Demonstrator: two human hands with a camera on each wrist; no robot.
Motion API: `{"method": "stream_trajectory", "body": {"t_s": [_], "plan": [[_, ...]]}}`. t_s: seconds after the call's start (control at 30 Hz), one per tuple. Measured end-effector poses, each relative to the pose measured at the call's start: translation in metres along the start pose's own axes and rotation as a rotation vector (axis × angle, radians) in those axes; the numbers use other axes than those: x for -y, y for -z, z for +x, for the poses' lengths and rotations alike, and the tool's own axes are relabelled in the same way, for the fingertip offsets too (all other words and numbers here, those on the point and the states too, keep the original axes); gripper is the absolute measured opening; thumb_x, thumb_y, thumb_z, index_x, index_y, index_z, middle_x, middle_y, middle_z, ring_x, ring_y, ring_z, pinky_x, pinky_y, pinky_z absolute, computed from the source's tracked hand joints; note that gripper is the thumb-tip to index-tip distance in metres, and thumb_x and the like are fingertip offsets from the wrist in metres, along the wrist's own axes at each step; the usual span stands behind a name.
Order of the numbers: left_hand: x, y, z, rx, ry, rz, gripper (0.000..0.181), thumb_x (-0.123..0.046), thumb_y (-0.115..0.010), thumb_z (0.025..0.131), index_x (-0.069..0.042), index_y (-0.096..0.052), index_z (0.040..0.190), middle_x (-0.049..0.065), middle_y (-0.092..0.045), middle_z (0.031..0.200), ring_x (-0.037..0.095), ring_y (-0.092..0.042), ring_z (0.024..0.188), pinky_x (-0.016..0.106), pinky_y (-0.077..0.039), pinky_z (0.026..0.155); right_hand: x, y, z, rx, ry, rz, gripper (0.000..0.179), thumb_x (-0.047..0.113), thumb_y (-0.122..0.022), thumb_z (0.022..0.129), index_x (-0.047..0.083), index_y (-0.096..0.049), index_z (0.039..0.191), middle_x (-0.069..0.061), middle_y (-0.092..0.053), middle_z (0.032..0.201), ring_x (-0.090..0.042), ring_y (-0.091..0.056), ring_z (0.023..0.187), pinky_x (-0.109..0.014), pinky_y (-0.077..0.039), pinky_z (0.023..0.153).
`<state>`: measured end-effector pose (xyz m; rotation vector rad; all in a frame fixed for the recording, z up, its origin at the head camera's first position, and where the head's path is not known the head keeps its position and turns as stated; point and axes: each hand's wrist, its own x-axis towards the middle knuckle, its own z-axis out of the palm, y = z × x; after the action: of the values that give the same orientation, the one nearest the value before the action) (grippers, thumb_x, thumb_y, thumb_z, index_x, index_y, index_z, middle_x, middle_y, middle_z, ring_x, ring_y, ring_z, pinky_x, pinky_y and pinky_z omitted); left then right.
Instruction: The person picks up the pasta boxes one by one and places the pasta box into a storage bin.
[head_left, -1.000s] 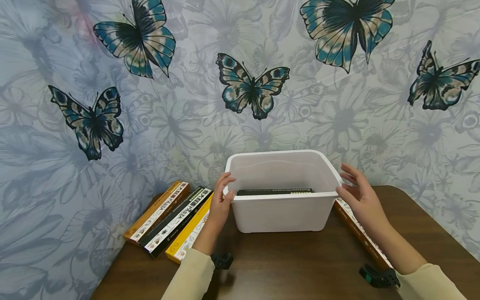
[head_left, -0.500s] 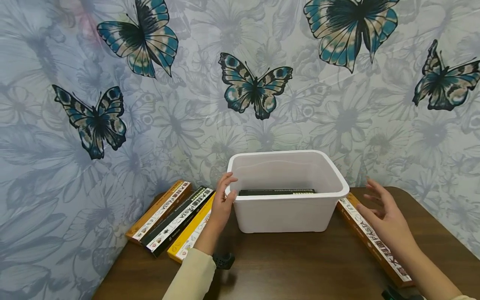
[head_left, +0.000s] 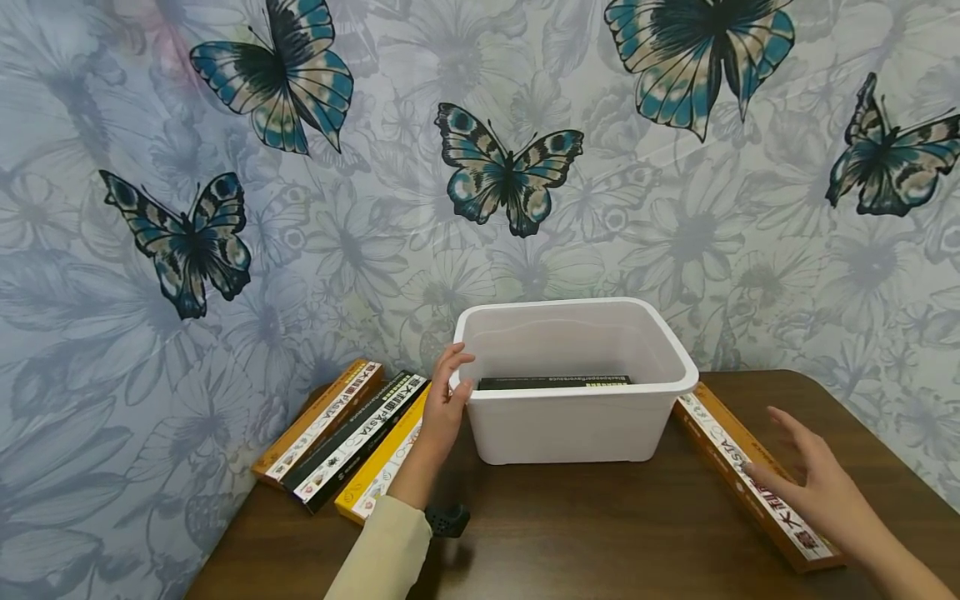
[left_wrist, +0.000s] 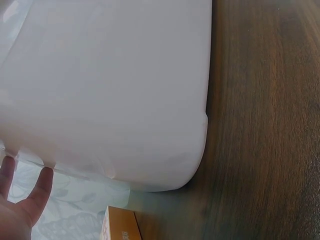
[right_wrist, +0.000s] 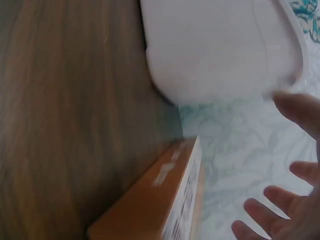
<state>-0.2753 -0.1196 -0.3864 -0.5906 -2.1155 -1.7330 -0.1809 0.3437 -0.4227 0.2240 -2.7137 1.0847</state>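
Note:
A white plastic bin (head_left: 566,429) stands on the table, with a black box (head_left: 540,383) lying inside it. My left hand (head_left: 441,412) rests at the bin's left rim, its fingertips touching the edge. The left wrist view shows two fingertips right at the bin's plastic (left_wrist: 115,100). My right hand (head_left: 825,487) is over the right side of an orange-brown pasta box (head_left: 723,442), its thumb and fingers spread, holding nothing. That box lies slantwise to the right of the bin. In the right wrist view, the fingers are apart beside the box (right_wrist: 155,192).
Left of the bin lie three more pasta boxes side by side: an orange-brown one (head_left: 318,425), a black one (head_left: 356,442) and a yellow one (head_left: 382,462). The brown wooden table (head_left: 585,533) ends against a butterfly-patterned backdrop (head_left: 360,275).
My right hand has left the bin's right rim and moved right and toward me, over the pasta box there. My left hand stays at the left rim, and the bin has not visibly moved.

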Motion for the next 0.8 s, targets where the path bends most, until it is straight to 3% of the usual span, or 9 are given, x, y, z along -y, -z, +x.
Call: {"method": "stream_trajectory", "body": {"t_s": [0.03,0.13,0.33,0.47,0.5,0.57,0.67,0.7,0.8], "plan": [[0.004,0.0,0.001,0.0,0.002,-0.003,0.037,-0.01,-0.045,0.098,0.002,-0.052,0.132,0.024,-0.026,0.16,0.041,-0.016,0.153,0.066,-0.025,0.117,-0.003,0.001,-0.003,0.018,-0.002,0.003,0.09,0.02,-0.063,0.098,0.006,0.0,0.16,-0.043,-0.014,0.153,-0.064,-0.024,0.129,-0.074,-0.034,0.093],[0.018,-0.001,0.004,-0.008,-0.002,-0.006,0.037,-0.011,-0.044,0.099,0.0,-0.051,0.134,0.021,-0.025,0.161,0.039,-0.014,0.154,0.066,-0.023,0.118,-0.015,0.003,-0.009,0.057,0.008,0.006,0.094,0.018,-0.066,0.096,0.004,0.002,0.16,-0.046,-0.011,0.152,-0.069,-0.018,0.131,-0.084,-0.024,0.089],[0.037,-0.003,0.006,-0.026,-0.008,-0.011,0.037,-0.018,-0.046,0.1,-0.008,-0.052,0.135,0.009,-0.028,0.163,0.032,-0.016,0.155,0.066,-0.023,0.118,-0.035,0.007,-0.017,0.15,-0.015,-0.083,0.101,0.02,-0.068,0.095,0.002,0.008,0.159,-0.043,-0.023,0.146,-0.058,-0.032,0.119,-0.075,-0.039,0.079],[0.039,-0.002,0.005,-0.024,-0.002,-0.03,0.036,-0.022,-0.046,0.1,-0.011,-0.052,0.134,0.003,-0.029,0.162,0.029,-0.016,0.156,0.068,-0.024,0.116,-0.049,0.007,-0.021,0.208,-0.038,-0.062,0.104,0.02,-0.066,0.096,0.01,0.017,0.158,-0.044,-0.021,0.147,-0.058,-0.03,0.123,-0.066,-0.045,0.084],[0.039,-0.002,0.005,-0.024,-0.003,-0.032,0.036,-0.022,-0.046,0.1,-0.012,-0.053,0.134,0.003,-0.029,0.162,0.029,-0.015,0.156,0.068,-0.024,0.116,-0.052,0.007,-0.022,0.207,-0.036,-0.069,0.104,0.02,-0.066,0.096,0.012,0.017,0.159,-0.043,-0.022,0.148,-0.053,-0.025,0.135,-0.055,-0.048,0.089],[0.04,-0.002,0.005,-0.023,-0.005,-0.026,0.035,-0.023,-0.046,0.1,-0.013,-0.053,0.133,0.003,-0.029,0.162,0.029,-0.015,0.156,0.068,-0.024,0.117,-0.06,0.006,-0.025,0.204,-0.008,-0.072,0.103,0.018,-0.067,0.095,0.012,0.013,0.16,-0.043,-0.023,0.149,-0.018,-0.014,0.152,-0.033,-0.049,0.088],[0.04,-0.002,0.005,-0.02,-0.011,-0.014,0.035,-0.023,-0.046,0.101,-0.013,-0.052,0.134,0.003,-0.029,0.162,0.029,-0.015,0.156,0.066,-0.023,0.118,-0.07,0.005,-0.029,0.2,0.012,-0.094,0.102,0.019,-0.068,0.094,0.015,0.009,0.161,-0.035,-0.017,0.159,0.032,-0.01,0.125,-0.013,-0.037,0.072],[0.04,-0.002,0.005,-0.02,-0.013,-0.01,0.036,-0.023,-0.046,0.101,-0.011,-0.052,0.134,0.004,-0.029,0.162,0.029,-0.015,0.156,0.065,-0.022,0.119,-0.072,0.005,-0.031,0.206,0.014,-0.098,0.102,0.019,-0.069,0.094,0.014,0.009,0.161,-0.034,-0.015,0.159,0.037,-0.013,0.112,-0.013,-0.038,0.072],[0.039,-0.002,0.005,-0.023,-0.019,-0.003,0.036,-0.023,-0.046,0.101,-0.01,-0.052,0.133,0.005,-0.029,0.162,0.029,-0.016,0.155,0.064,-0.021,0.12,-0.076,0.007,-0.033,0.268,-0.001,-0.114,0.104,0.02,-0.068,0.094,0.009,0.012,0.159,-0.037,-0.014,0.157,0.025,-0.03,0.108,-0.018,-0.042,0.069]]}}
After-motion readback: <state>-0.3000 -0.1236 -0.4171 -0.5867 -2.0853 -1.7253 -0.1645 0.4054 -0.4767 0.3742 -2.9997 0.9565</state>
